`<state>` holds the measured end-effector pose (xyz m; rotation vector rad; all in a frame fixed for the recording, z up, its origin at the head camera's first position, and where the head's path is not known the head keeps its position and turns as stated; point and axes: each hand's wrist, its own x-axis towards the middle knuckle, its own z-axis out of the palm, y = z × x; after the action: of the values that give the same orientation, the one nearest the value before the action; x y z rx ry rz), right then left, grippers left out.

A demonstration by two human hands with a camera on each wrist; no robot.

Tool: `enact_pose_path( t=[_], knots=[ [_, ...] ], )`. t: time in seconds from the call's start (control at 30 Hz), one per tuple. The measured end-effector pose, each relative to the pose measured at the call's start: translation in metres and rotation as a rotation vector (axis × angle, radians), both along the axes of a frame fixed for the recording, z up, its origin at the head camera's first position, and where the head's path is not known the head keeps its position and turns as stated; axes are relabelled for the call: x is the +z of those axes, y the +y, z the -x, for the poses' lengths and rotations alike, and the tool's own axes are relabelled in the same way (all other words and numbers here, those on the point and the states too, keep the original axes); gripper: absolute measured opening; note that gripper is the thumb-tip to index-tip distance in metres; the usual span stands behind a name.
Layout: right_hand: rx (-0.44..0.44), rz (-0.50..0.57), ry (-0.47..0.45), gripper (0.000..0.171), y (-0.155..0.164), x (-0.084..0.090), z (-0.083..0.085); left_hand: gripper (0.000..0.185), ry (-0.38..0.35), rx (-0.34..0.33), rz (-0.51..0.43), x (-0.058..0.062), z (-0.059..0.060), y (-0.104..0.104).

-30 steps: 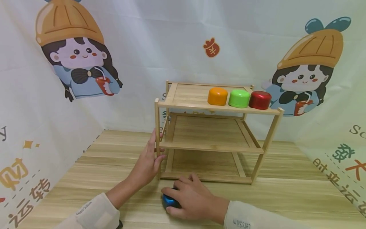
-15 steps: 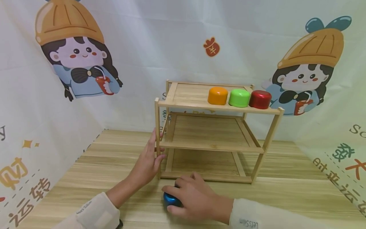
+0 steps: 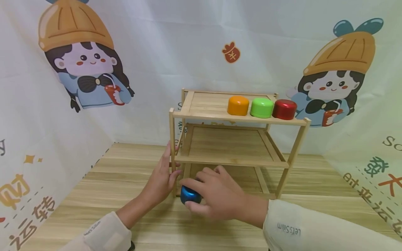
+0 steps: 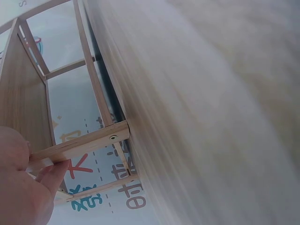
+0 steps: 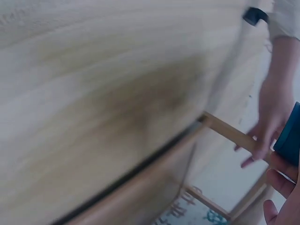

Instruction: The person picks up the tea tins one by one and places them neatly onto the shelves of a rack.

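My right hand (image 3: 220,195) grips a small, shiny blue canister (image 3: 190,195) between thumb and fingers, raised off the table at the front left of the wooden rack (image 3: 232,161). In the right wrist view only part of the blue canister (image 5: 290,138) shows at the right edge. My left hand (image 3: 163,177) holds the rack's front left post, thumb in front and fingers behind. The left wrist view shows that post (image 4: 89,142) between the thumb and a finger. On the top shelf, toward the right, stand an orange canister (image 3: 238,106), a green canister (image 3: 261,108) and a red canister (image 3: 284,109).
The rack has three levels; its middle shelf (image 3: 232,143) lies between the top and the bottom shelf (image 3: 245,176). Its posts rise at the corners. A wood-grain table (image 3: 125,167) carries it. A printed white cloth (image 3: 176,42) hangs behind and at both sides.
My right hand has lifted the blue canister up and forward, from the table to the level of the rack's bottom front edge. My left hand stays on the post.
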<state>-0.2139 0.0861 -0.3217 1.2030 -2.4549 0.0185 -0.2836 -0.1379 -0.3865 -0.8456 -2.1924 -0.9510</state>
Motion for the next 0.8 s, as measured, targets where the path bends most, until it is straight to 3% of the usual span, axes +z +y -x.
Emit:
enact_pose_path(
  t=[0.23,0.53,0.8],
  knots=[
    [-0.015,0.069,0.019,0.049,0.007,0.031,0.006,0.102,0.049,-0.016,-0.005,-0.001,0.002,0.000],
    [0.036,0.121,0.072,0.048,0.010,0.072,0.014,0.103,0.011,-0.014,-0.015,0.000,0.002,-0.001],
    [0.026,0.135,0.062,0.046,0.015,0.104,0.017,0.102,0.011,-0.013,-0.021,0.000,0.002,0.001]
  ],
)
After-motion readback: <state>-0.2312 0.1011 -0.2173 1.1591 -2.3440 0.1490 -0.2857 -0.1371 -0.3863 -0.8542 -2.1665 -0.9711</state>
